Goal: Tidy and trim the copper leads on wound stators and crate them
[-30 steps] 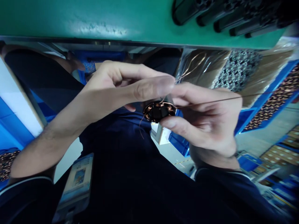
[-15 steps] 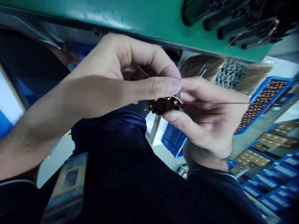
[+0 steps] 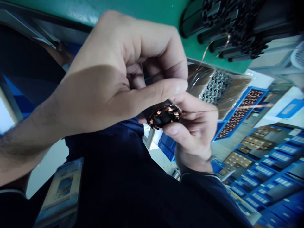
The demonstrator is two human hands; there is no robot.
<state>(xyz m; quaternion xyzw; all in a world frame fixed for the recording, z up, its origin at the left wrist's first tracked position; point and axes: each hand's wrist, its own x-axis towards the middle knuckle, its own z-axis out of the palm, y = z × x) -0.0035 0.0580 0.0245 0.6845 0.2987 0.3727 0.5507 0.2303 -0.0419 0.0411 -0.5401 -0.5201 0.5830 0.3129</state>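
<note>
A small black ring-shaped motor stator with copper windings (image 3: pixel 163 117) is in front of my body. My right hand (image 3: pixel 194 126) grips its right side between thumb and fingers. Above it, my left hand (image 3: pixel 142 69) is closed, thumb tip pressed against the index finger, pinching a thin copper wire (image 3: pixel 203 57). This wire loops up and right from the fingertips, and a short piece shows between them and the stator. Another copper wire (image 3: pixel 237 108) runs off to the right past my right hand. My left hand hides the stator's upper left.
A green worktop (image 3: pixel 154 9) carries several black cylindrical parts (image 3: pixel 194 22) at its right end. Beyond it are a plastic-wrapped box (image 3: pixel 216 85) and a blue tray of copper-wound parts (image 3: pixel 239 114). Blue shelving (image 3: pixel 266 177) stands at the right; another person's arm (image 3: pixel 54 55) shows at left.
My left hand has risen and lifted off the stator, drawing the wire up into a loop. The stator has tilted, showing more of its windings. The view has shifted slightly.
</note>
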